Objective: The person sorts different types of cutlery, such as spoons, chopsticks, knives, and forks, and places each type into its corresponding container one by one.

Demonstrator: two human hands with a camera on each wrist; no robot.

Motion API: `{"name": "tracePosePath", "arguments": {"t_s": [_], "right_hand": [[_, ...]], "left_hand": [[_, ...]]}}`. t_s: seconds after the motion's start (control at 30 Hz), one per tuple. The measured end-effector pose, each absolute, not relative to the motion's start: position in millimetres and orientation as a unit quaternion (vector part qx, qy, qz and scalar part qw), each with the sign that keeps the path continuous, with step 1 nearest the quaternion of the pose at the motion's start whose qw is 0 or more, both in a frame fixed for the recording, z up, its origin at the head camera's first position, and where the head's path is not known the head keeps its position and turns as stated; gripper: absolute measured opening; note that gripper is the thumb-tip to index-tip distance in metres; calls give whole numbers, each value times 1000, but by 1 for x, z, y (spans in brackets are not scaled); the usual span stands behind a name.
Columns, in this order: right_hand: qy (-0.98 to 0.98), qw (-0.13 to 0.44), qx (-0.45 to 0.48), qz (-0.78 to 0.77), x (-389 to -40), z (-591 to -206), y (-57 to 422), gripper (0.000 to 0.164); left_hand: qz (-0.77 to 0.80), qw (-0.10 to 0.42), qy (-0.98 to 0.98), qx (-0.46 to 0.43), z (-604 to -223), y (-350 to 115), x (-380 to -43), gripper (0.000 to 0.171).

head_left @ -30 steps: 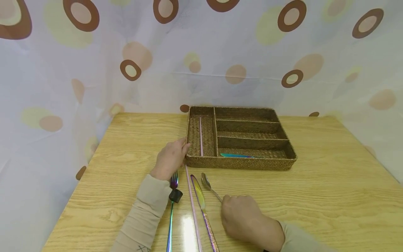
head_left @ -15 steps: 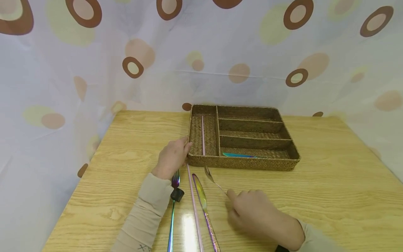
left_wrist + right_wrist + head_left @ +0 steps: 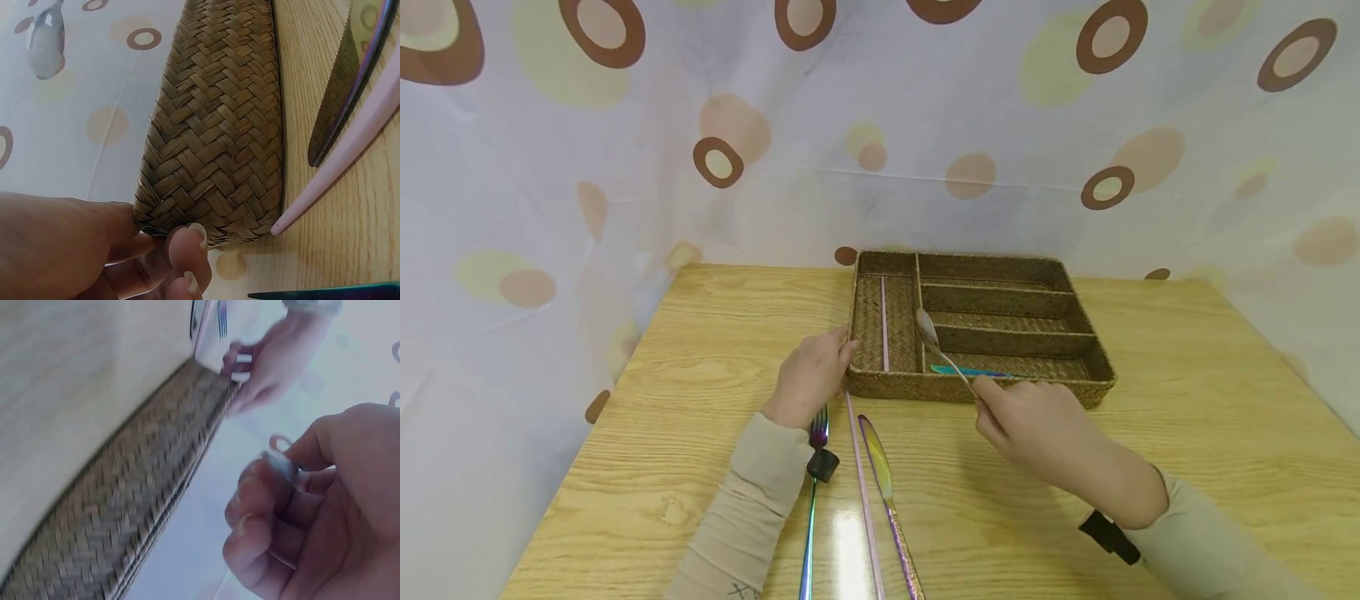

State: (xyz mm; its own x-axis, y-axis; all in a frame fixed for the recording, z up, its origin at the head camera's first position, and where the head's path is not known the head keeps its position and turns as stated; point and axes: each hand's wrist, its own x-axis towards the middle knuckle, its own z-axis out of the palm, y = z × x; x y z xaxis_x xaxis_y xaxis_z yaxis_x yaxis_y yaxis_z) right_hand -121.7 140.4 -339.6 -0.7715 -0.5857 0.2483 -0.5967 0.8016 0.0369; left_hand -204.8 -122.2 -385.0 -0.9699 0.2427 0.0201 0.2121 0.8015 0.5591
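My right hand (image 3: pixel 1037 429) pinches the handle end of a metal spoon (image 3: pixel 927 330), its bowl over the woven cutlery tray (image 3: pixel 970 388) near the long divider. In the left wrist view the spoon (image 3: pixel 47 44) hangs above the tray's rim level. My left hand (image 3: pixel 811 373) grips the tray's front left corner, thumb over the rim and fingers curled at the outside. Inside the tray a thin pink utensil (image 3: pixel 883 325) lies in the left compartment, and a blue-green knife (image 3: pixel 967 370) in the front right one.
In front of the tray lie a rainbow fork (image 3: pixel 818 429), partly hidden by the left wrist, a long pink utensil (image 3: pixel 863 496) and a yellow-purple knife (image 3: pixel 878 462). A patterned curtain (image 3: pixel 925 100) stands behind the wooden table (image 3: pixel 700 333).
My right hand has lifted the spoon off the table and carried it forward and right, so its bowl is now over the tray. My left hand stays at the tray corner.
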Motion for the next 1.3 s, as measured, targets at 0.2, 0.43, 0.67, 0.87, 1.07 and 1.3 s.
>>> {"name": "tracePosePath", "arguments": {"t_s": [0.2,0.43,0.67,0.87,1.07,1.3], "right_hand": [[-948,56,306,64,-143,-331,152,11],[-961,36,250,111,-171,-330,162,15],[-962,93,229,119,-203,-328,175,21],[-963,141,214,79,-233,-328,183,22],[-968,112,217,52,-261,-326,190,20],[-984,22,177,-14,-294,-320,196,15]], "left_hand": [[290,23,949,122,-385,-122,-205,44],[290,22,949,121,-384,-122,-205,44],[292,25,949,118,-384,-123,-205,45],[295,29,948,115,-383,-122,-204,45],[295,29,948,113,-382,-122,-204,45],[297,28,948,113,-381,-122,-204,43]]}}
